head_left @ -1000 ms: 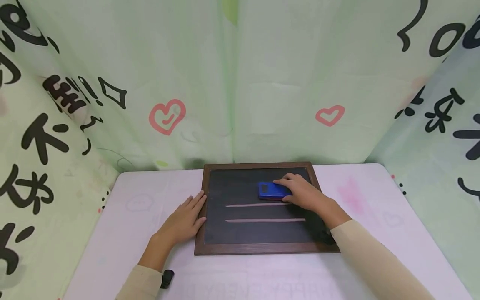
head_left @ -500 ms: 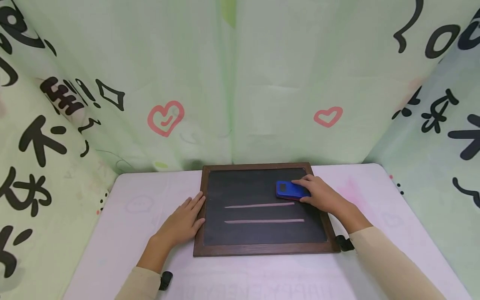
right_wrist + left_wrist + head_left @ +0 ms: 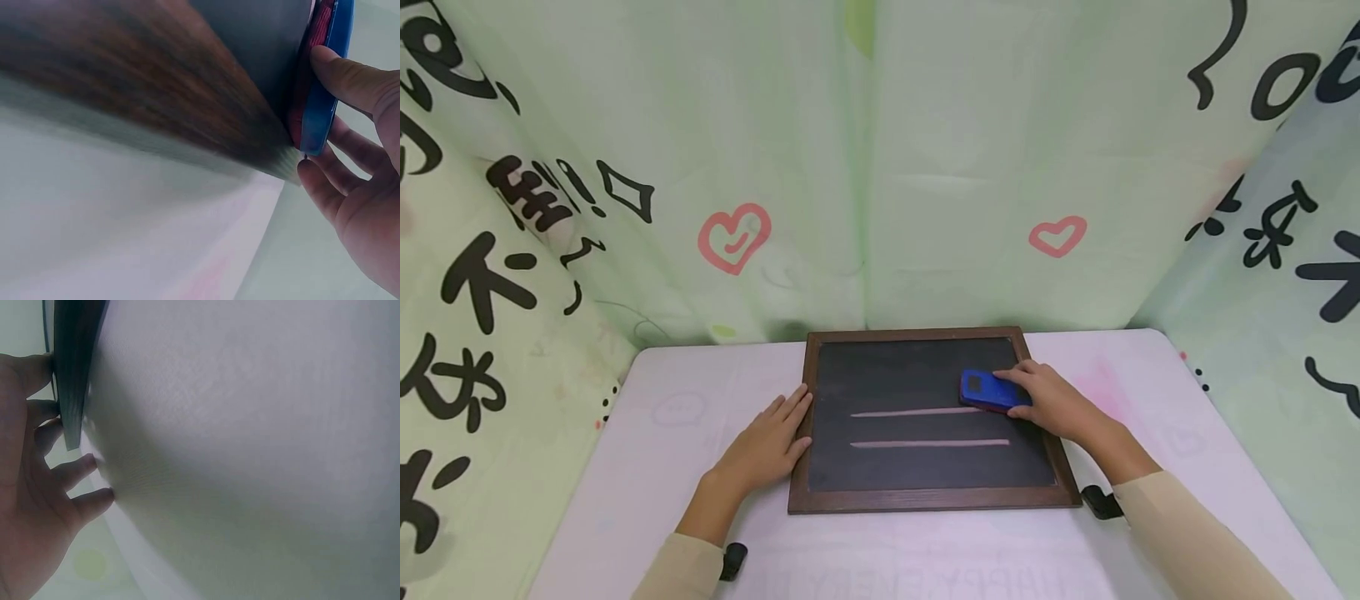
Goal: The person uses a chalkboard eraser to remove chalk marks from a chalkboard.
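A small chalkboard with a dark wooden frame (image 3: 925,500) lies flat on the white table (image 3: 662,467). Two pale chalk lines (image 3: 925,412) run across its black face. My right hand (image 3: 1052,404) grips a blue eraser (image 3: 985,390) with a red underside (image 3: 322,81), pressed on the board near its right edge, at the right end of the upper line. My left hand (image 3: 767,442) rests flat on the table with straight fingers touching the board's left frame edge (image 3: 69,394).
Pale green cloth walls (image 3: 880,167) printed with black characters and pink hearts close in the table on three sides. A faint pink smudge (image 3: 1105,387) marks the table right of the board. Small black wrist cameras (image 3: 1101,502) sit at both sleeves.
My right hand has slid the blue eraser rightward across the board, from its middle to near the right frame and slightly lower. The left hand has stayed put.
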A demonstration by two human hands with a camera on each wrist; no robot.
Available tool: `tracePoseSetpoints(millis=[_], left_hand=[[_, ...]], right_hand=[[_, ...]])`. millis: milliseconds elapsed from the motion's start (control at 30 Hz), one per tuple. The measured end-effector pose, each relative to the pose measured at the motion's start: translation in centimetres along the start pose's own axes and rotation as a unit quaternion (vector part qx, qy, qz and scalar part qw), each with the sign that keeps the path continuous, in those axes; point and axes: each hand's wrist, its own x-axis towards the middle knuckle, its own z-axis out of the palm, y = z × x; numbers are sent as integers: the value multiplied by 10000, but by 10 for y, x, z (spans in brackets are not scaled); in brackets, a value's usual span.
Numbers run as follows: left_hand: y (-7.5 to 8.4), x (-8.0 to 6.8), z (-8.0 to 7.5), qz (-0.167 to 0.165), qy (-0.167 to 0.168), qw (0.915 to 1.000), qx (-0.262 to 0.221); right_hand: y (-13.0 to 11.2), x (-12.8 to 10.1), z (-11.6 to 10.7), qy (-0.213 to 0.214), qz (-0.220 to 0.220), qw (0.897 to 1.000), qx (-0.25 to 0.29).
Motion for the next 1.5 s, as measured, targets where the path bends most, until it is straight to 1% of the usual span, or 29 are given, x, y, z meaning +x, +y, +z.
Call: tracePoseSetpoints(millis=[267,500,667,1100,1367,1500], left_hand=[[1,0,0,-10,-9,10000,25],[-1,1,2,-18,-20,10000,36],[-2,2,4,-43,-40,10000,24],[-3,1,6,-78,8,10000,8],[-3,2,6,-62,6,10000,-20],[-4,3,6,-76,-10,10000,8]], right_hand=[[-1,-10,3,-29,-187,9998,51],[-6,-12,9,68,-394,9992,3],[-15,-8,14,52,-535,9985,-94],[-44,11,23,-180,-748,9968,-206],[-71,32,32,-312,-1006,9940,-285],[-88,45,37,-362,-1144,9922,-333]])
